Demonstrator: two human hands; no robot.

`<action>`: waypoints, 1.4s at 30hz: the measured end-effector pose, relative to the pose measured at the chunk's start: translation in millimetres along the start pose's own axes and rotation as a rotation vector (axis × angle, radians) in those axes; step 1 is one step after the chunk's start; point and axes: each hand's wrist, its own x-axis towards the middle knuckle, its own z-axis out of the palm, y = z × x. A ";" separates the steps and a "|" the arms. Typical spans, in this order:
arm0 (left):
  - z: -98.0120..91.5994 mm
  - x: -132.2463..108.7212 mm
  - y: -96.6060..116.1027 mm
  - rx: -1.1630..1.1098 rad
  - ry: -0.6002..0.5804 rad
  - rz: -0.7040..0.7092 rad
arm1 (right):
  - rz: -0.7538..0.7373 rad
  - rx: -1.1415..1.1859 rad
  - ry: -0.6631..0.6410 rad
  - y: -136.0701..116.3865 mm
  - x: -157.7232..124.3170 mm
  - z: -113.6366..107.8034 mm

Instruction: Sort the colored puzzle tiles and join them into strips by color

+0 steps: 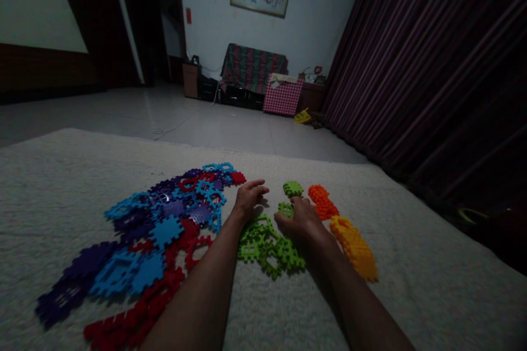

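My left hand is just above the mat, its fingers stretched to the right and nothing visible in them. Below it lies a loose heap of green toothed building tiles, some with window-like cut-outs. My right hand has its thumb and fingers around a green building tile, partly covered by the hand. Just beyond stands a small stack of green tiles. Beside the right hand are a row of orange tiles and a row of yellow tiles.
A wide mixed pile of blue tiles, purple tiles and red tiles spreads on the left. Everything lies on a pale textured mat. Beyond are a tiled floor, a cloth-covered cabinet and a dark curtain.
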 end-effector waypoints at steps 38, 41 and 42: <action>-1.8 4.9 -2.5 -0.096 -0.006 0.015 | -0.344 0.354 -0.384 -14.9 -34.1 -34.5; -5.0 6.3 0.7 -0.211 0.023 0.002 | -0.386 0.214 -0.397 -28.5 -49.4 -34.7; -6.4 6.9 2.1 -0.259 0.041 -0.010 | -0.398 0.154 -0.378 -34.1 -54.0 -32.1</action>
